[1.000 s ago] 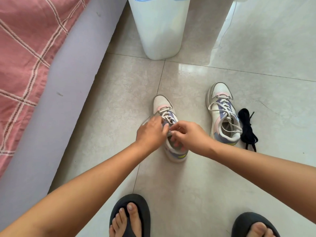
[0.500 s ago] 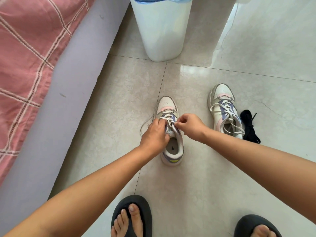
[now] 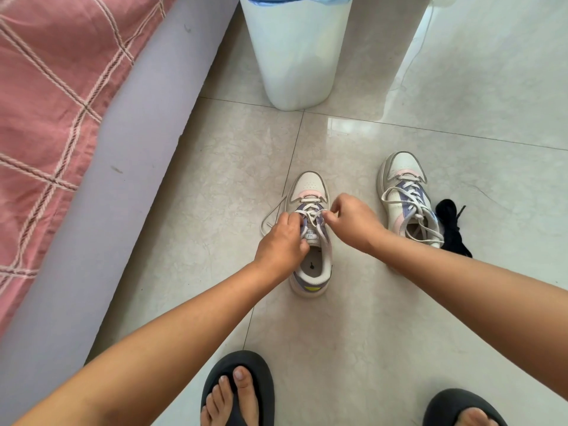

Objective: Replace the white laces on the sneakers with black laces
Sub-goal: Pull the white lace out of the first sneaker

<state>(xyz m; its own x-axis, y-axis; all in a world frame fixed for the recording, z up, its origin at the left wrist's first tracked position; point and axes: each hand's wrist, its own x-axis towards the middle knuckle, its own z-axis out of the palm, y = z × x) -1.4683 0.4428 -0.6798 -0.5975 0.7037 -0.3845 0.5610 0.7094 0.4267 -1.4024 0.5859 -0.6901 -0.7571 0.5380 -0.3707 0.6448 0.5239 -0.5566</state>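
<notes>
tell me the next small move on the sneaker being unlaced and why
Probably draw the white lace out of the next eyelet pair: both the left hand and right hand pinch it mid-tongue on the near sneaker, and its toe rows are still threaded.

Worn on the head, looking forward and steeply down at the tiled floor (image 3: 399, 302). Wide-angle, bending edges. Close above both forearms; slippered feet (image 3: 238, 392) at the near edge, white bin (image 3: 296, 56) at the far edge, bed (image 3: 61, 103) along the left.
</notes>
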